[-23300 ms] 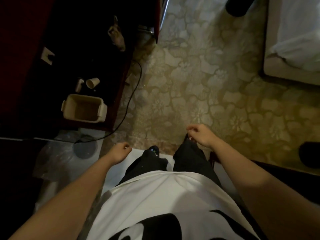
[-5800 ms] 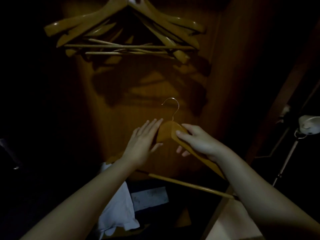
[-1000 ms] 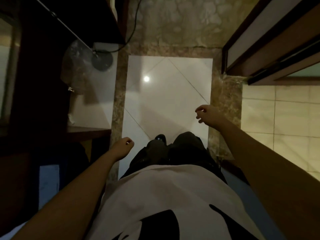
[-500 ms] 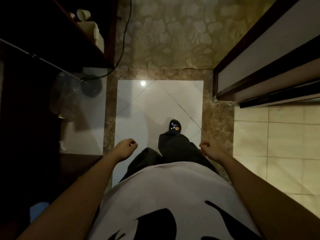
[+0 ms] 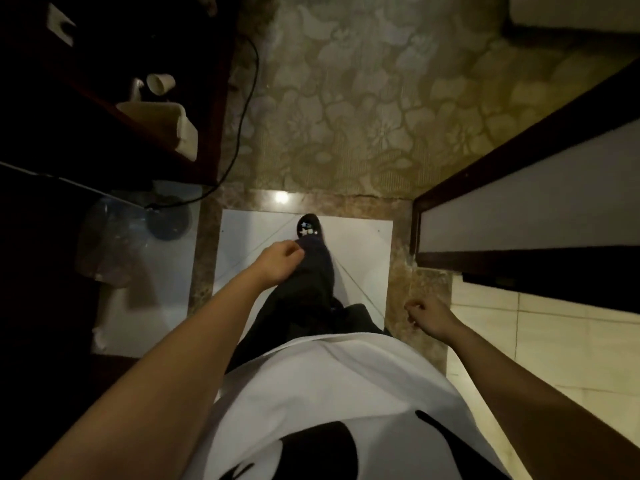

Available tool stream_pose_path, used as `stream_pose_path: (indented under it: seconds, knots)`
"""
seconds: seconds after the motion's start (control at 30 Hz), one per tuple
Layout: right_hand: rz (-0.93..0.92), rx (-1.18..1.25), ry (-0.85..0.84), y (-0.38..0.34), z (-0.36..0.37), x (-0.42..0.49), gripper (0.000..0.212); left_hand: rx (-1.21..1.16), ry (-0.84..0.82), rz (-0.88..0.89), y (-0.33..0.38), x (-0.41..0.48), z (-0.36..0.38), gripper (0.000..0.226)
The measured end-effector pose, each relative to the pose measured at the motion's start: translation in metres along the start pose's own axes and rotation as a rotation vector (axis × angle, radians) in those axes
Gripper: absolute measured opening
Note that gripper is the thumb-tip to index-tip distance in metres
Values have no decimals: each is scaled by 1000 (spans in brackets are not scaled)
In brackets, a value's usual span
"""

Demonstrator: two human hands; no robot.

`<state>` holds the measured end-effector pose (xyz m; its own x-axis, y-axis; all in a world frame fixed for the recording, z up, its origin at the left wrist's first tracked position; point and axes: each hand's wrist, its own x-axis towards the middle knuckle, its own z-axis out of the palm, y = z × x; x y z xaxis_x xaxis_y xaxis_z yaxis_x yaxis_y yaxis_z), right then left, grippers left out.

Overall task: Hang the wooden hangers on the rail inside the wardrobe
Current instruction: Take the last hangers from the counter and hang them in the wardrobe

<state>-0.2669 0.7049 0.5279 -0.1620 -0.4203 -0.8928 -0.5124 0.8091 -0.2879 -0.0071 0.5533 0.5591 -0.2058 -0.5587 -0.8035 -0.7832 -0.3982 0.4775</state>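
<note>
No wooden hanger, rail or wardrobe is in view; I look straight down at the floor and my own legs. My left hand [image 5: 278, 263] swings forward over my leading leg with its fingers loosely curled and nothing in it. My right hand [image 5: 427, 315] hangs back beside my hip, fingers curled, also holding nothing. My leading foot in a dark shoe [image 5: 309, 227] stands on the white floor tile [image 5: 360, 247].
A dark shelf unit [image 5: 104, 109] at the left holds a beige tub [image 5: 166, 124] and a paper cup [image 5: 160, 83]. A black cable [image 5: 242, 133] runs down to a round base [image 5: 169, 220]. Patterned carpet [image 5: 381, 98] lies ahead. A dark-framed door [image 5: 519, 216] stands at the right.
I have stepped forward toward the carpet. My left hand has swung forward and my right hand back. The shelf with the tub has come closer.
</note>
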Motion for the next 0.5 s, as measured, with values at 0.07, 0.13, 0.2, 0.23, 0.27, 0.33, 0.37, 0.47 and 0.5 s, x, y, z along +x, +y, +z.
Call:
stream_pose_path:
  seconds: [0.07,0.13,0.2,0.23,0.27,0.33,0.37,0.47,0.5]
  knots:
    - [-56,2,14,-35,-21,18,34,-38,13,-56,-5,11,-14,30]
    - [-114,-11,8,-82,-47,38,29,-100,30,-113,-16,27,-34,24]
    - [-179,-22,4,-131,-73,58,27,-142,49,-197,-28,41,-56,21]
    - [-203,-42,4,-157,-87,67,28,-161,63,-242,-30,47,-67,23]
    - [-229,-59,8,-182,-102,75,29,-181,75,-278,-28,52,-79,27]
    - [-286,-94,21,-230,-132,90,32,-180,93,-313,-19,65,-102,30]
    - [-311,-100,28,-250,-145,97,32,-178,107,-317,-13,72,-111,30]
    - [-344,-83,53,-291,-181,116,29,-187,127,-298,19,94,-137,30]
    - [-346,-89,51,-300,-191,122,28,-204,133,-279,31,103,-143,29]
